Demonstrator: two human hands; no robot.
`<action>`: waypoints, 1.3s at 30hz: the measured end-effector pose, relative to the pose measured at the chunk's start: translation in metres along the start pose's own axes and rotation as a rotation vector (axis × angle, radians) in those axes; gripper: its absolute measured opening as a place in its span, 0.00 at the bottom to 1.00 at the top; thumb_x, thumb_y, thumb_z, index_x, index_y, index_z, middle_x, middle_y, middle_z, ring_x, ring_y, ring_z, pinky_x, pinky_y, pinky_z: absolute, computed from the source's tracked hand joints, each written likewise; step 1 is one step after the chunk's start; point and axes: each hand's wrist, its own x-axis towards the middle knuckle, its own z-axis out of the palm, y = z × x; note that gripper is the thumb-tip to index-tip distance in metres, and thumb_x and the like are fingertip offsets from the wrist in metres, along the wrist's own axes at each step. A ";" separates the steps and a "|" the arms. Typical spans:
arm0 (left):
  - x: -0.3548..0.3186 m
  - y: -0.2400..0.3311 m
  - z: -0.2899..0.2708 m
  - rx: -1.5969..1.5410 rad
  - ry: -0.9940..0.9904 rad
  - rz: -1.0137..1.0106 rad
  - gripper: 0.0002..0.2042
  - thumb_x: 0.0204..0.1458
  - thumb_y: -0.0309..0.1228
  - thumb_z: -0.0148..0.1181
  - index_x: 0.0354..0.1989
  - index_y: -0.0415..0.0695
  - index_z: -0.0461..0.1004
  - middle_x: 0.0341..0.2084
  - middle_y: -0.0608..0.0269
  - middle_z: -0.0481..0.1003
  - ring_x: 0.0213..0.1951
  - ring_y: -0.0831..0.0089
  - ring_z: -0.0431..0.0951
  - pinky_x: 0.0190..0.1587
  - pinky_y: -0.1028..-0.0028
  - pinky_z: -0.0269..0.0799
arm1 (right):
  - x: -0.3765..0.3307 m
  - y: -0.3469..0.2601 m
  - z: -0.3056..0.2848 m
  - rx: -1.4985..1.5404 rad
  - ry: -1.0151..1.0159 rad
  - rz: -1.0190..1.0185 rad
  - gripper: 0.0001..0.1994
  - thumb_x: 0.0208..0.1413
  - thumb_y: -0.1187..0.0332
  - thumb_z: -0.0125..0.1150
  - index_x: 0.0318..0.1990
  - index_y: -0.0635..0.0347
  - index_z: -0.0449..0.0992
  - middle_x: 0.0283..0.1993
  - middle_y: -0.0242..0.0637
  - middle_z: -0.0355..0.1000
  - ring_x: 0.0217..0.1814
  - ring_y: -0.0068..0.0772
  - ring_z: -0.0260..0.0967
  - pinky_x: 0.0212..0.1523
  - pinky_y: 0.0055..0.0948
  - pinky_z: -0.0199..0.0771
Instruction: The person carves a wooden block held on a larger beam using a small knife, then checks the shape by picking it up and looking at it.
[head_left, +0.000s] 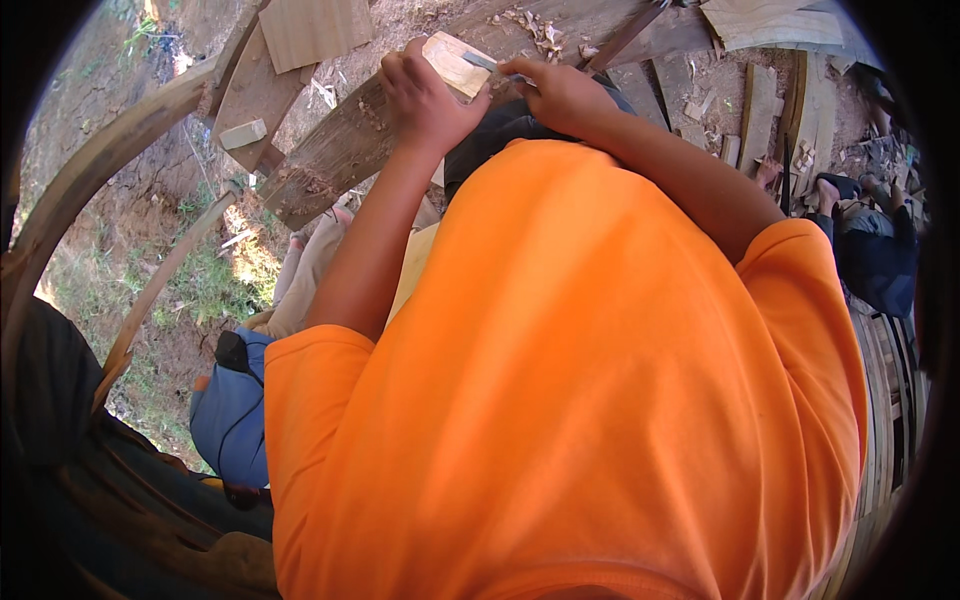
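While left grip (430, 105) clasps wood block (448, 68), right grip (568, 97) holds grey-bladed tool (480, 62) | plank (335, 155) beneath | shavings (548, 38) beyond

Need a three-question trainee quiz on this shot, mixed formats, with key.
1. Which of the wearer's hands grips the pale wooden block?
2. True or false: the right hand is at the grey metal blade, which overlaps the block in view.
3. Pick the colour of the wearer's shirt: A) blue, B) orange, C) green.

Key:
1. The left hand.
2. True.
3. B.
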 end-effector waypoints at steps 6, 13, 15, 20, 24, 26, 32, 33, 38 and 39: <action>0.005 0.006 -0.004 0.037 -0.030 -0.024 0.49 0.36 0.48 0.79 0.63 0.39 0.55 0.49 0.42 0.63 0.52 0.44 0.65 0.55 0.50 0.67 | 0.026 -0.008 0.004 0.054 0.004 -0.043 0.20 0.66 0.59 0.56 0.65 0.39 0.75 0.48 0.48 0.82 0.50 0.54 0.80 0.52 0.50 0.78; 0.008 0.010 -0.008 0.066 -0.060 -0.060 0.49 0.37 0.48 0.79 0.64 0.41 0.54 0.50 0.43 0.62 0.53 0.43 0.65 0.55 0.50 0.69 | 0.014 0.018 -0.016 0.010 -0.041 -0.088 0.18 0.67 0.60 0.58 0.63 0.44 0.76 0.46 0.50 0.82 0.48 0.55 0.80 0.51 0.48 0.78; 0.005 0.009 -0.006 0.060 -0.047 -0.051 0.49 0.37 0.48 0.79 0.65 0.42 0.54 0.50 0.43 0.62 0.53 0.43 0.65 0.55 0.50 0.69 | 0.007 0.021 -0.022 -0.030 -0.068 -0.089 0.18 0.68 0.61 0.57 0.63 0.44 0.76 0.45 0.51 0.82 0.48 0.55 0.80 0.51 0.48 0.78; 0.004 0.006 -0.004 0.036 -0.026 -0.025 0.49 0.37 0.48 0.79 0.65 0.42 0.55 0.50 0.43 0.63 0.53 0.44 0.65 0.55 0.49 0.69 | 0.008 0.022 -0.019 -0.007 -0.104 -0.057 0.20 0.68 0.60 0.53 0.66 0.42 0.74 0.52 0.49 0.81 0.54 0.54 0.79 0.55 0.49 0.77; 0.004 0.002 -0.001 0.006 -0.010 -0.002 0.49 0.37 0.48 0.79 0.64 0.39 0.57 0.50 0.43 0.64 0.54 0.45 0.65 0.57 0.48 0.65 | 0.007 0.021 -0.008 0.034 -0.061 -0.023 0.18 0.69 0.59 0.53 0.64 0.41 0.75 0.49 0.47 0.82 0.51 0.54 0.80 0.54 0.49 0.77; 0.003 0.000 0.001 0.000 -0.009 0.004 0.48 0.37 0.48 0.79 0.64 0.38 0.57 0.51 0.43 0.65 0.54 0.45 0.65 0.57 0.47 0.63 | 0.008 0.010 -0.007 0.028 -0.060 0.004 0.18 0.68 0.58 0.53 0.64 0.40 0.75 0.49 0.47 0.82 0.51 0.54 0.80 0.53 0.49 0.77; 0.003 -0.001 0.000 -0.005 -0.028 -0.026 0.49 0.37 0.48 0.79 0.64 0.39 0.57 0.50 0.44 0.65 0.54 0.46 0.65 0.58 0.48 0.63 | 0.026 0.000 0.010 0.067 0.040 -0.052 0.18 0.67 0.61 0.57 0.63 0.41 0.75 0.47 0.51 0.82 0.49 0.57 0.80 0.51 0.50 0.78; 0.002 -0.001 -0.001 -0.005 -0.043 -0.038 0.48 0.37 0.48 0.79 0.64 0.39 0.57 0.50 0.44 0.65 0.54 0.46 0.65 0.58 0.48 0.62 | 0.035 -0.004 0.009 0.062 0.057 -0.064 0.18 0.67 0.61 0.57 0.63 0.41 0.75 0.47 0.51 0.81 0.49 0.57 0.80 0.51 0.50 0.78; 0.007 0.006 -0.005 0.001 -0.069 -0.113 0.48 0.37 0.47 0.79 0.64 0.40 0.57 0.50 0.44 0.65 0.54 0.45 0.65 0.58 0.47 0.62 | 0.029 0.008 0.002 0.056 -0.005 -0.083 0.18 0.68 0.60 0.56 0.64 0.41 0.76 0.48 0.50 0.81 0.50 0.55 0.80 0.52 0.49 0.78; 0.006 0.005 -0.005 0.004 -0.058 -0.111 0.48 0.36 0.47 0.79 0.64 0.40 0.57 0.50 0.44 0.65 0.54 0.45 0.65 0.58 0.48 0.62 | 0.024 0.007 -0.002 0.038 -0.027 -0.068 0.18 0.68 0.60 0.56 0.64 0.41 0.76 0.48 0.50 0.81 0.50 0.55 0.80 0.52 0.49 0.78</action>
